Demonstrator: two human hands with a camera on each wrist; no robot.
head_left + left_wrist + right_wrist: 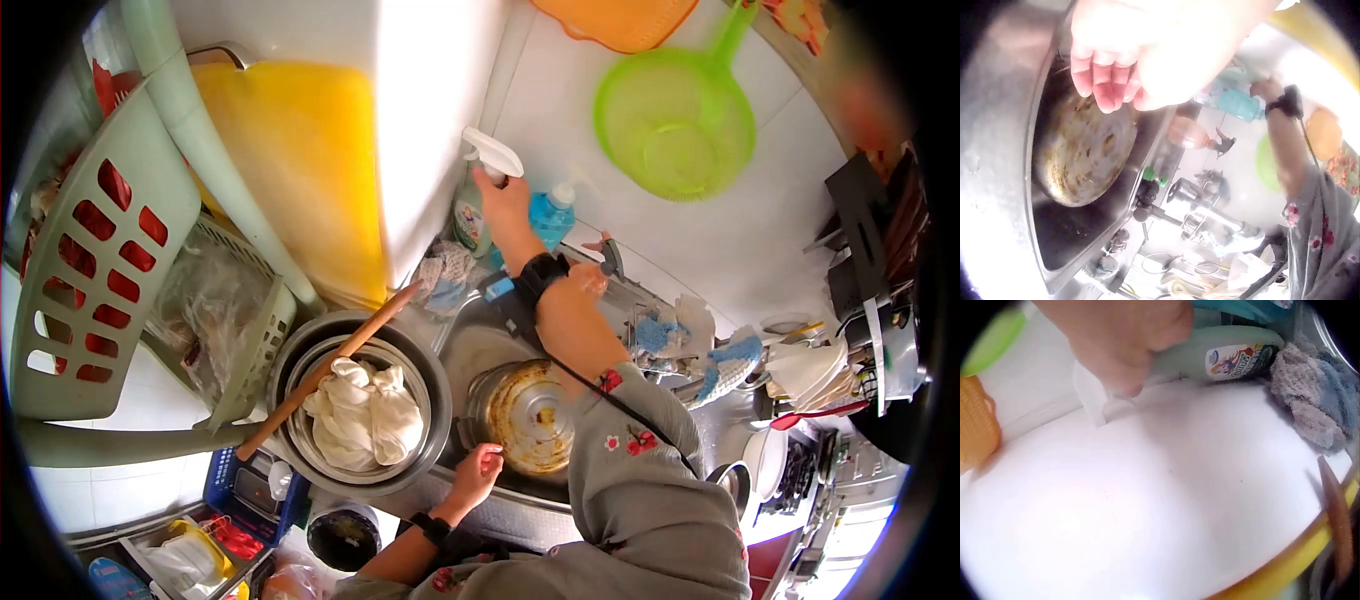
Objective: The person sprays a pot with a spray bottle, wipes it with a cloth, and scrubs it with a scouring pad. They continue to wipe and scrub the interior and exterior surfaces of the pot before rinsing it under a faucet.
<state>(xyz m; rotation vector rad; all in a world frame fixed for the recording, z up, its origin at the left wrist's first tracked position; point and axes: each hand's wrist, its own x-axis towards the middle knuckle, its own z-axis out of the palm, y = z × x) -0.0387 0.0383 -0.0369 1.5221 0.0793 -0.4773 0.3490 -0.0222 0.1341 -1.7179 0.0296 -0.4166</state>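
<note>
My right hand grips the neck of a spray bottle with a white trigger head, against the back wall. The bottle's greenish body carries a picture label. Beside it stands a bottle of blue liquid, partly behind the right wrist. My left hand holds nothing; its fingers are loosely bent, near the rim of a stained metal pot in the sink. In the left wrist view, brown and yellowish marks cover the pot's base, and the left hand overlaps its edge.
Left of the sink, a metal bowl holds white cloth, with a wooden stick across its rim. A grey cloth lies near the bottles. A green strainer hangs on the wall; a faucet stands behind the sink.
</note>
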